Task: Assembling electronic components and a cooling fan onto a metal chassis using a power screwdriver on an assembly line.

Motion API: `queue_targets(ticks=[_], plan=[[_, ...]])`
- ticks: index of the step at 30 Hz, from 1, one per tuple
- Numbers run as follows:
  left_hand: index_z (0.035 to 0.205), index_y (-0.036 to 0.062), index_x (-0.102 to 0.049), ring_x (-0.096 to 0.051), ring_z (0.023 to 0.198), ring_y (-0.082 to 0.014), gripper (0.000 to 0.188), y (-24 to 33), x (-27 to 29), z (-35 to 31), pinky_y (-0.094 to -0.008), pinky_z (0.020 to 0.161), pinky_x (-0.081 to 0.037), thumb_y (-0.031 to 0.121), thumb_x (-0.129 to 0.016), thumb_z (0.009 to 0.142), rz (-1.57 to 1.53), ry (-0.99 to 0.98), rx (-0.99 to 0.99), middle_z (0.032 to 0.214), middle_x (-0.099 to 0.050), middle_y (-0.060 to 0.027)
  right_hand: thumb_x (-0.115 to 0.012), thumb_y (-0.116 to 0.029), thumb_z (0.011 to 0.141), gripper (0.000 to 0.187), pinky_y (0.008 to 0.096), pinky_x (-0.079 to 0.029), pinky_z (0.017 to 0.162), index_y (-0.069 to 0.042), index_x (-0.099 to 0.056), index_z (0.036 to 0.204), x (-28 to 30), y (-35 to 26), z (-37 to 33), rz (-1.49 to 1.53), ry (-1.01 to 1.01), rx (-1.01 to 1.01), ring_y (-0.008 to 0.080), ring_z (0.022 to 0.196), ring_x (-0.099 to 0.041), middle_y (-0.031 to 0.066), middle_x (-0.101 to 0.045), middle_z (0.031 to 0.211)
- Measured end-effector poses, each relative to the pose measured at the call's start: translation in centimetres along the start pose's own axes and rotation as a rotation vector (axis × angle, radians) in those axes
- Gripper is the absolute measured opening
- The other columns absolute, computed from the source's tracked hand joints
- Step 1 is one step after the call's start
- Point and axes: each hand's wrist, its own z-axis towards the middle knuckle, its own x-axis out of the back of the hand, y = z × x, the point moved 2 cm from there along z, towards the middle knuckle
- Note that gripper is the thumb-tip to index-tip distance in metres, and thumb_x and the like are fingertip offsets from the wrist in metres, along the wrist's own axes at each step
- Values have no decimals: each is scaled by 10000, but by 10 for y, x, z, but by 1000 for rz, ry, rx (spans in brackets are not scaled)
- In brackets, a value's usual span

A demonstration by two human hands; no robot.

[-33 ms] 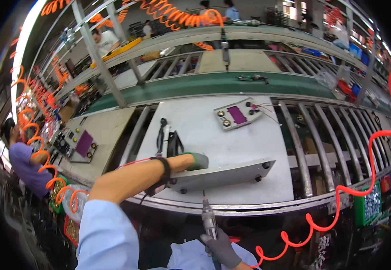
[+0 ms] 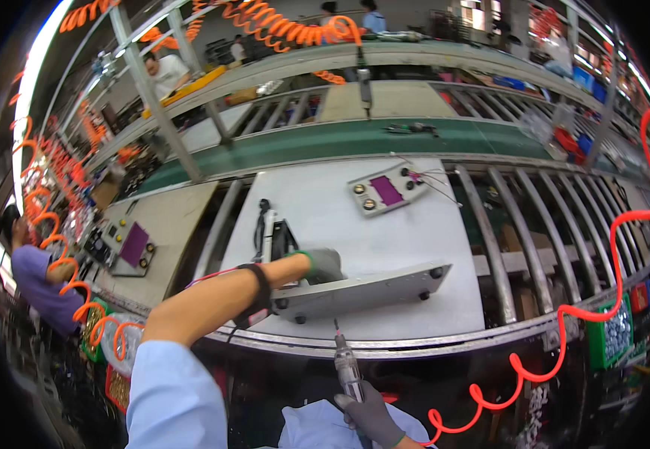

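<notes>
A long grey metal case point(image 2: 362, 292) with black round feet stands tilted on the white board, its footed side toward me. My left hand point(image 2: 326, 266), in a grey glove with a green cuff, holds the case at its far upper edge; the case hides the fingertips. A black strap point(image 2: 256, 293) with a red wire is around my left wrist. Below the case, my right hand point(image 2: 373, 413), in a grey glove, is closed around a power screwdriver point(image 2: 347, 367). Its thin bit points up toward the case's lower edge, apart from it.
The white board point(image 2: 445, 314) also bears a panel with a purple screen point(image 2: 386, 191) and loose wires, and a black bracket point(image 2: 284, 238). Metal rollers point(image 2: 516, 247) flank it. A screwdriver point(image 2: 365, 93) hangs above the green belt point(image 2: 280, 146). An orange coiled hose point(image 2: 527, 374) curves at right. A co-worker point(image 2: 44, 280) stands left.
The whole view has shifted slightly, so the surroundings appear a little to the left. Both hands keep their holds on the case and the screwdriver.
</notes>
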Motion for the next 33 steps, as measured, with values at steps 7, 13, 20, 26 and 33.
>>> queue_targets(ticks=[7, 13, 20, 26, 33], plan=[[1035, 31, -669, -693, 903, -359, 457, 20, -23, -101, -450, 796, -532, 474, -629, 929, -183, 536, -270, 912, -707, -182, -726, -192, 858, 371, 283, -451, 506, -37, -572, 1159, 61, -6, -61, -154, 214, 171, 106, 575, -536, 46, -589, 816], [885, 33, -602, -643, 797, -404, 228, -12, -36, -113, -472, 686, -506, 215, -729, 835, -19, 676, -339, 798, -628, -201, -682, -177, 889, 290, 256, -404, 439, -37, -549, 1106, 99, -26, -75, -34, 344, 192, 79, 490, -486, 15, -530, 691], [1159, 13, -669, -696, 975, -280, 480, 7, 54, -124, -385, 880, -548, 408, -725, 892, -8, 546, -299, 1021, -705, -176, -678, -153, 895, 268, 255, -403, 436, -38, -543, 1097, 116, -24, -69, 32, 409, 182, 76, 492, -487, 9, -530, 693], [1116, 3, -696, -697, 1015, -304, 490, 44, 133, 7, -399, 899, -541, 443, -661, 903, -35, 401, -149, 1096, -718, -210, -703, -134, 876, 288, 262, -412, 443, -47, -555, 1107, 119, -3, -70, 43, 361, 148, 81, 499, -491, 9, -538, 700], [1145, 5, -680, -675, 1080, -345, 404, 68, 128, 163, -430, 918, -532, 306, -625, 881, 213, 409, -9, 1117, -704, -214, -744, -109, 822, 382, 283, -434, 483, -59, -566, 1156, 127, 40, -82, -149, 550, 240, 99, 544, -521, 21, -564, 750]])
